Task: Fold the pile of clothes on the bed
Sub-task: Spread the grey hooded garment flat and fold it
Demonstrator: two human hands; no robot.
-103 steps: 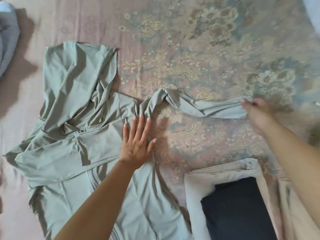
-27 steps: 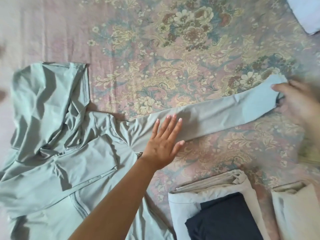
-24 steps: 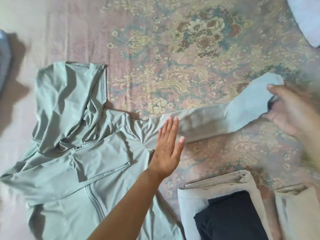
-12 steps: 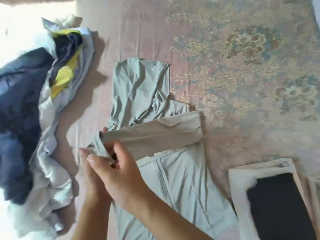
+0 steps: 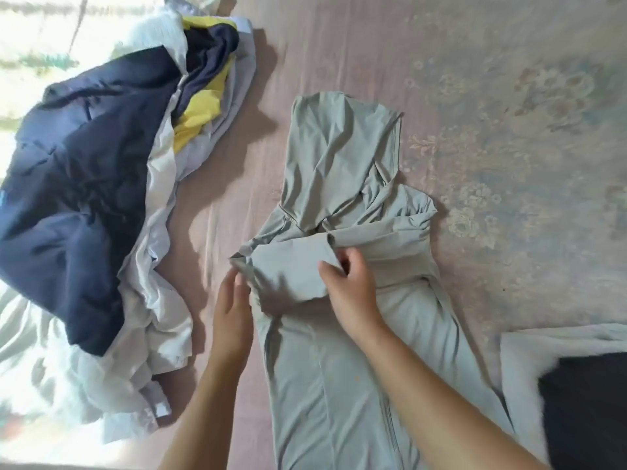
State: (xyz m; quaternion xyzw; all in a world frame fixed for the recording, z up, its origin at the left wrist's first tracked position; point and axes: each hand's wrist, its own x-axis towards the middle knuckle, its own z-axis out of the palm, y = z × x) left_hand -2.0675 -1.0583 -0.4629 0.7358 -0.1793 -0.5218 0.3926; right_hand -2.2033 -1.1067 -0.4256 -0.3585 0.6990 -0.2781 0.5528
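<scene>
A pale green hooded zip jacket (image 5: pixel 342 361) lies lengthwise on the bed, hood (image 5: pixel 336 157) pointing away from me. A sleeve (image 5: pixel 291 269) is folded across its chest. My right hand (image 5: pixel 349 293) pinches the sleeve's cuff end near the middle of the chest. My left hand (image 5: pixel 232 317) lies at the jacket's left edge, fingers straight against the sleeve's fold. An unfolded pile of clothes (image 5: pixel 88 184), navy, white and yellow, sits to the left.
A folded stack, a pale garment with a black one (image 5: pixel 587 412) on top, lies at the lower right. The pink floral bedsheet (image 5: pixel 492 130) stretches beyond the jacket. Bright light washes out the left edge.
The right sleeve, stretched out to the right a second ago, has been folded over the chest. Both hands have moved onto the jacket's left side, and the view has swung left to the pile.
</scene>
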